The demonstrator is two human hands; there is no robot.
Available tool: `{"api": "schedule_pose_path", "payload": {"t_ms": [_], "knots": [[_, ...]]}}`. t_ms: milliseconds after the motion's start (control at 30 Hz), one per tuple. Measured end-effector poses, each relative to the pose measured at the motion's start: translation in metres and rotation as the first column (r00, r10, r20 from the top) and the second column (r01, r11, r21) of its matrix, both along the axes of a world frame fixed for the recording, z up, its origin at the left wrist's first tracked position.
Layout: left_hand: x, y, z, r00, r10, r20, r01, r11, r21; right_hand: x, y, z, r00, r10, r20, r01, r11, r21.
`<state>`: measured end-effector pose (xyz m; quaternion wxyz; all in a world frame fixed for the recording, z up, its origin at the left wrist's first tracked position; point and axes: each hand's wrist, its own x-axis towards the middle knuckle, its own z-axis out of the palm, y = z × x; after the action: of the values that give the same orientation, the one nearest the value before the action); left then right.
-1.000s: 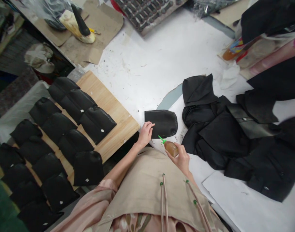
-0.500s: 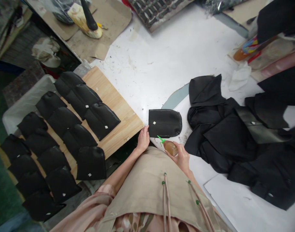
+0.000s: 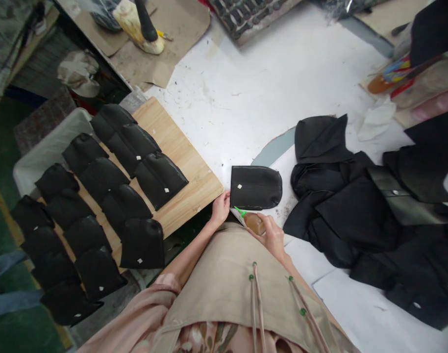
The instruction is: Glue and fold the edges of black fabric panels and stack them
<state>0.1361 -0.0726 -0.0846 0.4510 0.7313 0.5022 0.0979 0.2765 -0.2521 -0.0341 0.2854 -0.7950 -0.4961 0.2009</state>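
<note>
A flat black pouch-like piece (image 3: 256,187), rounded at its right end and with a small white tag near its left edge, lies on the white table in front of me. At its lower left corner, the fingers of my left hand (image 3: 221,208) are closed on the edge. My right hand (image 3: 273,235) is wrapped round a small squeeze bottle (image 3: 254,223) of amber liquid, probably glue. The bottle's green nozzle points left, its tip beside the piece's lower edge near that same corner. Whether the tip touches the piece, I cannot tell.
Several similar black pieces (image 3: 142,243) lie in overlapping rows on a wooden board (image 3: 194,169) at left. A heap of black pieces (image 3: 352,211) covers the table's right side. At the back are a metal rack (image 3: 246,17) and a dark-handled tool (image 3: 146,24). A person's blue-clad legs (image 3: 11,304) show lower left.
The bottle has moved left along the piece's lower edge, bringing its nozzle nearer the left corner. My left hand stays at that corner. The whole view has shifted slightly.
</note>
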Motion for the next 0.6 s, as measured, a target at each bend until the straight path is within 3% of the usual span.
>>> {"api": "schedule_pose_path", "payload": {"t_ms": [333,600], "knots": [[0.010,0.000,0.005,0.998,0.038,-0.060,-0.036,0.999,0.034,-0.003,0.009,0.000,0.997,0.047,0.056,-0.046,0.999,-0.024],[0.018,0.000,0.008,0.983,0.026,-0.182,-0.014,0.997,0.069,0.004,-0.004,0.011,0.997,-0.044,0.058,0.046,0.998,-0.033]]}}
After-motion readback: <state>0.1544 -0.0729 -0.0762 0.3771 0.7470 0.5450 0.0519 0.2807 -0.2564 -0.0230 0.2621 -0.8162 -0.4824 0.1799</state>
